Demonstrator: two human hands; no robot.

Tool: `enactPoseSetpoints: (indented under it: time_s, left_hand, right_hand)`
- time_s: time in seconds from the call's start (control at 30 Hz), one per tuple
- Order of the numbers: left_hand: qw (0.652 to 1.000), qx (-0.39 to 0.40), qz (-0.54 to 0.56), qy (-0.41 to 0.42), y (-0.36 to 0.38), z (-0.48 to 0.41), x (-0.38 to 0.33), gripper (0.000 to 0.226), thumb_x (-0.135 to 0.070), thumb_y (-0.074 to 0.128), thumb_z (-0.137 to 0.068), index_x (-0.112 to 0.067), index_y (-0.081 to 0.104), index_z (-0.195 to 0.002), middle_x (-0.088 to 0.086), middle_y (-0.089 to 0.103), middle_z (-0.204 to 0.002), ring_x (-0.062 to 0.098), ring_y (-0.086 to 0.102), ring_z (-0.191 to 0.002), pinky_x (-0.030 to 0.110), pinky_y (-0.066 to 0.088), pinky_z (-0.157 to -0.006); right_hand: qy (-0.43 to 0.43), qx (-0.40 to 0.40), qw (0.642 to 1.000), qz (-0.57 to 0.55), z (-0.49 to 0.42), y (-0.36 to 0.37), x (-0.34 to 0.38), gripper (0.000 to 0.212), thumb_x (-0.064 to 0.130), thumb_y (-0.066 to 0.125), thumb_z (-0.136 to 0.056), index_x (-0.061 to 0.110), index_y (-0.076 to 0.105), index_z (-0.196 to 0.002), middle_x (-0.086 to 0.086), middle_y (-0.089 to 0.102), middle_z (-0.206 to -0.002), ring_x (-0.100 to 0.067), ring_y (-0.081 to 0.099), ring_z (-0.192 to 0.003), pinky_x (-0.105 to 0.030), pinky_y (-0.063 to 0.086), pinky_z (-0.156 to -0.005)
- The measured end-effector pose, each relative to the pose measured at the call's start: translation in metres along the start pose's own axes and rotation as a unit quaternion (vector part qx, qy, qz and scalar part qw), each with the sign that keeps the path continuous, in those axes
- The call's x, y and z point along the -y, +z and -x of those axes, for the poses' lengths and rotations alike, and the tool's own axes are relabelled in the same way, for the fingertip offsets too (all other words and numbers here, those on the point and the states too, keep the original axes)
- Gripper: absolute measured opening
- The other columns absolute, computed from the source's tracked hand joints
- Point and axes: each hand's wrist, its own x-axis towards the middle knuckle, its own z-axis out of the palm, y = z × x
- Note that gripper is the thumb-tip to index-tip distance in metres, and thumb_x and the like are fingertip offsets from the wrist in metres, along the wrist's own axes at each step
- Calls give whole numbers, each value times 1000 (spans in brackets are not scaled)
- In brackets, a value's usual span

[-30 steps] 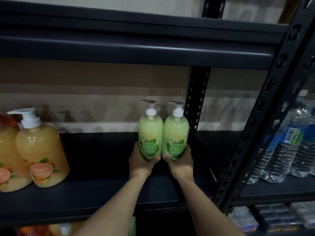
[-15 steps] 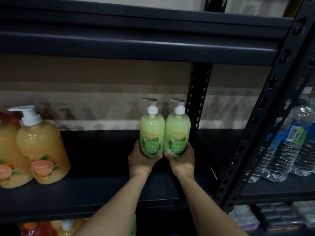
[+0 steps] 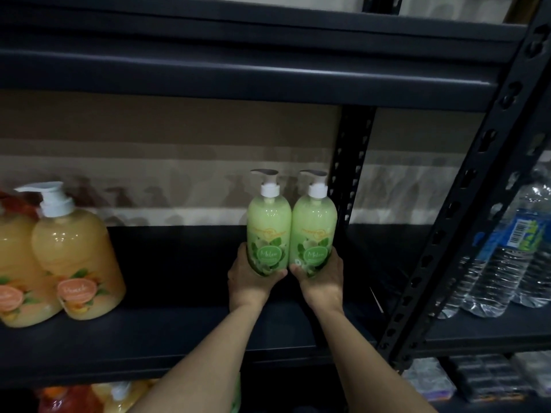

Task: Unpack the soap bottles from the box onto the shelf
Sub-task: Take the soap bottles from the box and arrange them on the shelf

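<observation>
Reads "Melon" in white script on the round green badge of both the left green bottle and the right green bottle; above each badge, gold lettering too small to make out. Stand upright side by side, touching, with white pump nozzles pointing left, well back over the dark shelf and near its rear right post. Grips the left one low on its body with the left hand, thumb laid across the front under the label. Grips the right one the same way with the right hand. Hides both bases behind the hands, so cannot tell whether set down on the board. At far left on the same shelf, orange soap bottles with a peach-coloured badge, script blurred. Beyond the right upright, water bottles with blue labels and a barcode.
</observation>
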Motion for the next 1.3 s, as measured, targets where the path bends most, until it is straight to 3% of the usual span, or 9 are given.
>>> enactPoseSetpoints:
  time_s: [0.13,0.23,0.37,0.47,0.6,0.73,0.83,1.03,1.3]
  left_hand:
    - [998,46,8,-34,-7,-3,0,94,-28,95,-43,-26,45,-124,-10,60,-111,11,60,-103,19,47,-79]
    - [992,97,9,-84,-28,-2,4,129,-37,95,-41,-19,26,-149,-1,47,-143,17,48,-128,33,45,-104]
    - [995,92,-31,-19,-92,12,-4,56,-18,82,-74,-21,57,-124,-3,67,-116,7,63,-98,23,53,-87]
    - [991,-13,-81,107,-162,23,-19,19,-19,72,-82,-26,64,-98,-13,68,-82,4,64,-74,30,56,-77]
    - [965,-160,-82,193,-254,25,-23,18,-19,68,-86,-22,58,-101,-10,63,-86,12,62,-67,35,54,-64]
    - [944,-248,-160,151,-322,7,-7,51,-25,70,-85,-4,49,-126,7,51,-123,24,49,-116,39,43,-99]
    - [948,-238,-190,98,-349,-11,0,62,-28,71,-82,3,44,-128,18,44,-131,29,35,-127,39,30,-107]
    - [941,-190,-279,8,-376,-30,6,69,-54,67,-77,3,55,-115,20,51,-119,33,37,-124,41,36,-99]
    - [928,-178,-325,27,-373,-31,19,64,-58,68,-78,-1,62,-107,15,57,-111,30,45,-117,40,44,-89]
  right_hand:
    - [-9,6,1000,-7,0,1,2,97,38,86,-66,22,36,-147,-2,44,-138,-20,49,-128,-41,47,-105]
    - [-19,-7,1000,-8,7,-1,9,114,46,87,-66,19,22,-156,-8,30,-155,-24,34,-142,-34,33,-115]
    - [-120,-159,980,14,34,-7,35,98,49,82,-72,4,37,-146,-21,38,-145,-34,38,-136,-24,27,-111]
    - [-198,-209,957,24,69,13,68,68,21,85,-75,-3,51,-129,-25,47,-124,-40,47,-118,-31,36,-104]
    - [-260,-101,960,-37,115,71,139,46,23,76,-84,8,57,-123,-10,50,-120,-25,49,-117,-33,38,-106]
    - [-279,91,955,-39,148,131,214,60,39,72,-85,21,48,-137,3,47,-135,-9,44,-128,-26,38,-108]
    - [-226,188,955,-38,166,166,243,81,48,72,-83,30,31,-150,8,36,-151,-8,35,-139,-30,37,-112]
    - [-198,197,960,-25,181,199,254,66,39,79,-79,38,41,-133,34,46,-111,-10,46,-125,-22,38,-95]
    - [-210,152,966,-9,183,217,238,87,48,79,-70,41,35,-145,8,55,-133,-14,55,-120,-35,50,-97]
